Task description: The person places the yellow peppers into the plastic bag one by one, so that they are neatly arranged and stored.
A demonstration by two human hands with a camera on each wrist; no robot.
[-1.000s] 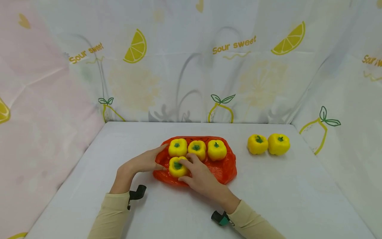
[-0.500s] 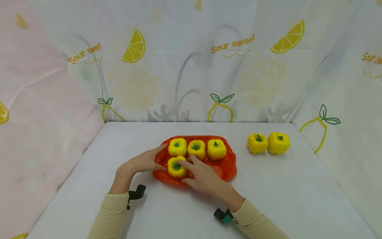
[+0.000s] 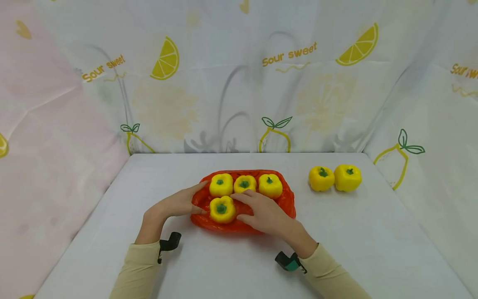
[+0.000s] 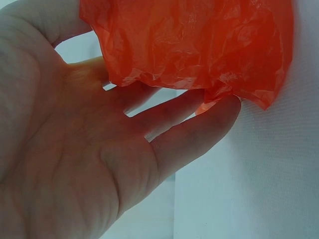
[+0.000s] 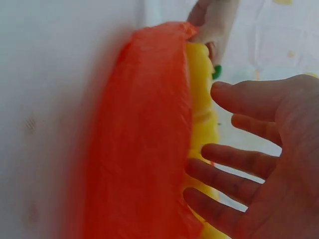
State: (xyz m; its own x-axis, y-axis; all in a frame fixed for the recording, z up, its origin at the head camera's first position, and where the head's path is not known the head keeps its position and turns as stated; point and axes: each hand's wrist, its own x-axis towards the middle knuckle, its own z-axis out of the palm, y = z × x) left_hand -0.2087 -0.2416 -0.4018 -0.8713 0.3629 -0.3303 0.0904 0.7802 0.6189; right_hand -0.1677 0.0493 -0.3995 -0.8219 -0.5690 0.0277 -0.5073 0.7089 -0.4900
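A red plastic bag (image 3: 244, 226) lies mid-table with its mouth spread wide. Three yellow bell peppers stand in a row at its back, among them the left one (image 3: 221, 185) and the right one (image 3: 270, 186). In front of the left one stands another bell pepper (image 3: 222, 210), green stem up. My left hand (image 3: 174, 204) touches the bag's left side with extended fingers and thumb; in the left wrist view the bag (image 4: 189, 45) hides some fingertips. Over the bag, just right of the front pepper, my right hand (image 3: 267, 211) has its fingers spread and holds nothing.
Two more yellow bell peppers, a left one (image 3: 321, 178) and a right one (image 3: 347, 177), stand side by side at the back right of the white table (image 3: 373, 232). Behind the table hangs a lemon-printed cloth (image 3: 224, 83).
My right hand has let go of the front pepper and drawn back to the right. That pepper shifted slightly left, then stayed. My left hand stays at the bag's side.
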